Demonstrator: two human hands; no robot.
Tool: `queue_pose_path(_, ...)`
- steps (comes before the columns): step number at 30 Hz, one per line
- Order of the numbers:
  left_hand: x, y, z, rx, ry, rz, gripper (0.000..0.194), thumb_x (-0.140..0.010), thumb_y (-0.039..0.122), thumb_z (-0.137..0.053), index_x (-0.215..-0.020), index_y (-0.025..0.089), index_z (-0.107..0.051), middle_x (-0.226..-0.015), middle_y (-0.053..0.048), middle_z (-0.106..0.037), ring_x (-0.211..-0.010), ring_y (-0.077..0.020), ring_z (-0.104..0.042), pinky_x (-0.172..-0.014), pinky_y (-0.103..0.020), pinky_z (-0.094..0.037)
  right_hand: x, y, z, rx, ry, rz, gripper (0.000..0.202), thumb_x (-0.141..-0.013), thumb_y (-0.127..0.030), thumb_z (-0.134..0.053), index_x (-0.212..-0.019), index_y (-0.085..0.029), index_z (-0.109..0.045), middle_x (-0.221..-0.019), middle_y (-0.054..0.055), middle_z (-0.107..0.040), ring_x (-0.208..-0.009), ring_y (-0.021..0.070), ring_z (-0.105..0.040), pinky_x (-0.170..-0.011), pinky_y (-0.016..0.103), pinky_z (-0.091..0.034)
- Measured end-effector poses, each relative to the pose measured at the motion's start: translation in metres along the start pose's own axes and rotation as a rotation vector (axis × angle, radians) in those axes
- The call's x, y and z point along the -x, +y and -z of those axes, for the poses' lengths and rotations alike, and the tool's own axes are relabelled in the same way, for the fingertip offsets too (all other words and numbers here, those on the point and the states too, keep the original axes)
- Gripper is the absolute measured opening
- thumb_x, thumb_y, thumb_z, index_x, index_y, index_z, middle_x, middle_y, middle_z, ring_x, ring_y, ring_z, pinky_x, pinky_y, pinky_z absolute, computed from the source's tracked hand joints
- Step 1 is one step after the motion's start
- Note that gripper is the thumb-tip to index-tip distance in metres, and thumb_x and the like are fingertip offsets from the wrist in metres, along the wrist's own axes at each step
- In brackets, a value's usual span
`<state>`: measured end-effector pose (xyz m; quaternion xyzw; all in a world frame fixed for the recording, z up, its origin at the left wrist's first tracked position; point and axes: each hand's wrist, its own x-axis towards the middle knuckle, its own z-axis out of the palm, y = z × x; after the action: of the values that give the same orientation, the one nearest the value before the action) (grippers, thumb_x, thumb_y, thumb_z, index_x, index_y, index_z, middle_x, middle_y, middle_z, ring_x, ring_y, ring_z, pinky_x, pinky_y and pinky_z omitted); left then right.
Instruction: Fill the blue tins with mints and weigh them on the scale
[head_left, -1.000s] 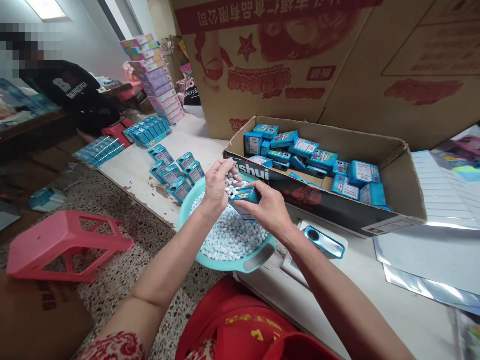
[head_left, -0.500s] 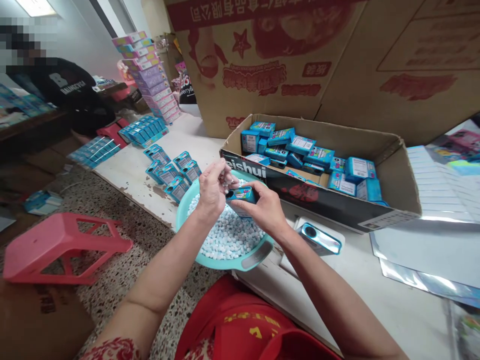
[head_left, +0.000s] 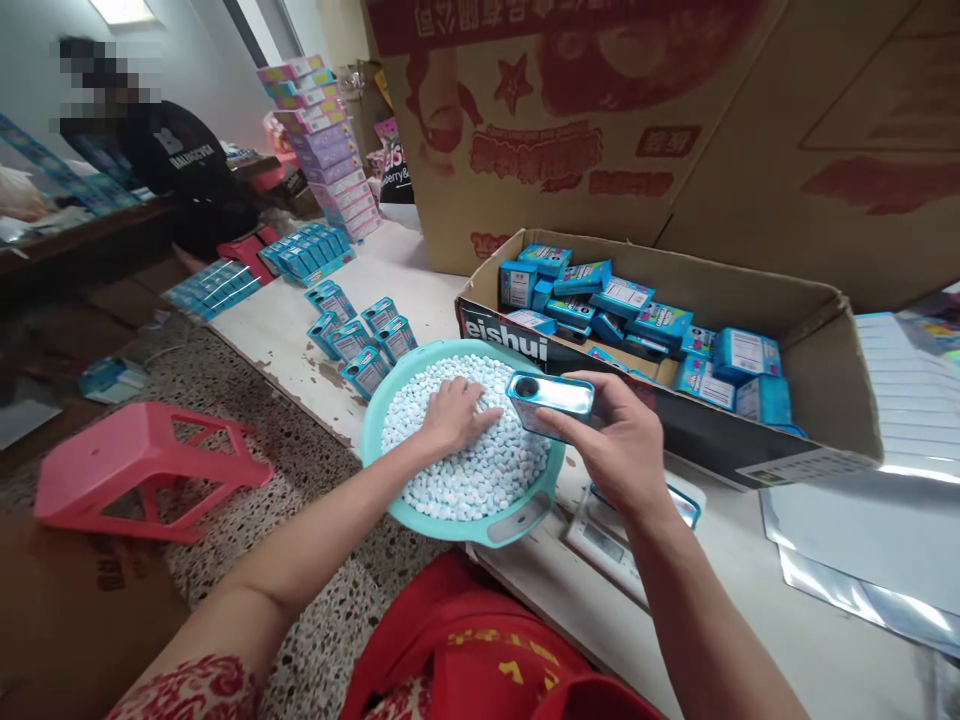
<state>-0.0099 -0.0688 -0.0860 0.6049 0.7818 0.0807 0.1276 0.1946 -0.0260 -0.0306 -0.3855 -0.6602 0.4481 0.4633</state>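
My left hand [head_left: 453, 416] rests on the small white candies [head_left: 465, 490] in a round turquoise basin [head_left: 371, 420], its fingers apart and partly sunk among them. In my right hand [head_left: 619, 430] is a small blue tin [head_left: 551, 395], held over the basin's right side. The tin's silver top has a dark round hole at its left end. Behind my right wrist, another tin [head_left: 684, 508] sits on a white scale [head_left: 600, 540], mostly hidden.
An open carton [head_left: 795, 450] of blue tins stands behind the basin, before a large cardboard box [head_left: 555, 160]. Several tins [head_left: 367, 370] stand left of the basin. A red stool [head_left: 112, 465] is at left. A person in black [head_left: 180, 150] is at the far left.
My left hand has gone down from the tin's opening into the candies and spread its fingers. My right hand has moved right with the tin, whose silver top now shows.
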Motion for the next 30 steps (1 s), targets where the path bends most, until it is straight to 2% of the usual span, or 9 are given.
queue_pose_path(4, 0.012, 0.014, -0.005, -0.035, -0.026, -0.077, 0.041, -0.09, 0.05, -0.042, -0.109, 0.018, -0.058, -0.109, -0.015, -0.059, -0.103, -0.0326, -0.055, -0.086, -0.044, -0.042, -0.002, -0.002, -0.002, -0.044, 0.073, 0.03, 0.04, -0.065, -0.041, -0.081, -0.096, -0.022, -0.065, -0.088, 0.002, -0.069, -0.078, 0.0202, -0.066, -0.072, 0.035, -0.055)
queue_pose_path(8, 0.016, 0.005, -0.006, 0.191, 0.04, -0.047, 0.018, -0.084, 0.037, -0.051, -0.089, 0.022, -0.061, -0.081, -0.007, -0.062, -0.08, -0.0275, -0.06, -0.074, -0.037, -0.043, 0.0, 0.001, -0.005, -0.01, 0.074, 0.009, 0.041, -0.066, -0.044, -0.08, -0.096, -0.022, -0.064, -0.087, 0.002, -0.069, -0.076, 0.0206, -0.065, -0.072, 0.037, -0.055)
queue_pose_path(10, 0.012, -0.002, -0.005, 0.403, 0.134, 0.025, 0.007, -0.077, 0.029, -0.057, -0.077, 0.023, -0.061, -0.067, -0.003, -0.058, -0.068, -0.0226, -0.058, -0.067, -0.032, -0.042, 0.001, 0.004, -0.006, 0.004, 0.042, -0.015, 0.042, -0.066, -0.046, -0.079, -0.097, -0.021, -0.064, -0.085, 0.003, -0.069, -0.075, 0.021, -0.065, -0.071, 0.037, -0.054)
queue_pose_path(12, 0.008, -0.005, -0.001, 0.69, 0.201, 0.124, 0.007, -0.071, 0.028, -0.061, -0.067, 0.022, -0.059, -0.056, 0.001, -0.052, -0.055, -0.0168, -0.052, -0.057, -0.026, -0.039, 0.002, 0.005, -0.008, 0.04, 0.017, -0.019, 0.042, -0.066, -0.046, -0.079, -0.096, -0.021, -0.064, -0.085, 0.002, -0.069, -0.076, 0.0211, -0.065, -0.071, 0.036, -0.053)
queue_pose_path(16, 0.005, 0.002, 0.024, 1.327, 0.186, 0.333, 0.02, -0.065, 0.034, -0.066, -0.066, 0.02, -0.052, -0.046, 0.005, -0.045, -0.038, -0.0085, -0.036, -0.039, -0.02, -0.024, 0.002, 0.001, -0.016, 0.126, -0.039, 0.039, 0.038, -0.069, -0.046, -0.077, -0.096, -0.022, -0.065, -0.087, 0.002, -0.069, -0.078, 0.0207, -0.064, -0.073, 0.035, -0.05)
queue_pose_path(20, 0.005, 0.019, 0.06, 1.769, 0.178, 0.286, 0.026, -0.061, 0.033, -0.07, -0.071, 0.019, -0.05, -0.047, 0.007, -0.045, -0.036, -0.0048, -0.036, -0.036, -0.017, -0.024, 0.001, -0.002, -0.033, 0.265, -0.117, 0.165, 0.033, -0.072, -0.044, -0.075, -0.095, -0.022, -0.064, -0.093, 0.005, -0.069, -0.087, 0.0235, -0.064, -0.078, 0.036, -0.048)
queue_pose_path(24, 0.0, 0.033, 0.077, 1.87, 0.302, 0.235, 0.025, -0.063, 0.036, -0.066, -0.071, 0.019, -0.05, -0.058, 0.001, -0.058, -0.043, -0.007, -0.049, -0.041, -0.018, -0.036, 0.001, -0.001, -0.051, 0.327, -0.193, 0.217, 0.031, -0.073, -0.041, -0.074, -0.095, -0.023, -0.062, -0.096, 0.006, -0.069, -0.09, 0.0247, -0.063, -0.078, 0.036, -0.047)
queue_pose_path(27, -0.004, 0.036, 0.074, 1.855, 0.371, 0.261, 0.026, -0.063, 0.036, -0.067, -0.07, 0.019, -0.05, -0.068, -0.001, -0.065, -0.053, -0.0106, -0.059, -0.048, -0.021, -0.045, 0.001, -0.002, -0.057, 0.321, -0.213, 0.199, 0.03, -0.074, -0.04, -0.073, -0.096, -0.024, -0.061, -0.098, 0.005, -0.069, -0.089, 0.0241, -0.064, -0.077, 0.035, -0.046)
queue_pose_path(30, -0.005, 0.037, 0.07, 1.839, 0.408, 0.256, 0.026, -0.064, 0.036, -0.068, -0.065, 0.018, -0.05, -0.069, -0.001, -0.065, -0.053, -0.0104, -0.059, -0.05, -0.022, -0.046, 0.001, -0.002, -0.057, 0.327, -0.204, 0.177, 0.029, -0.074, -0.04, -0.073, -0.095, -0.024, -0.06, -0.096, 0.005, -0.069, -0.088, 0.0238, -0.064, -0.076, 0.035, -0.046)
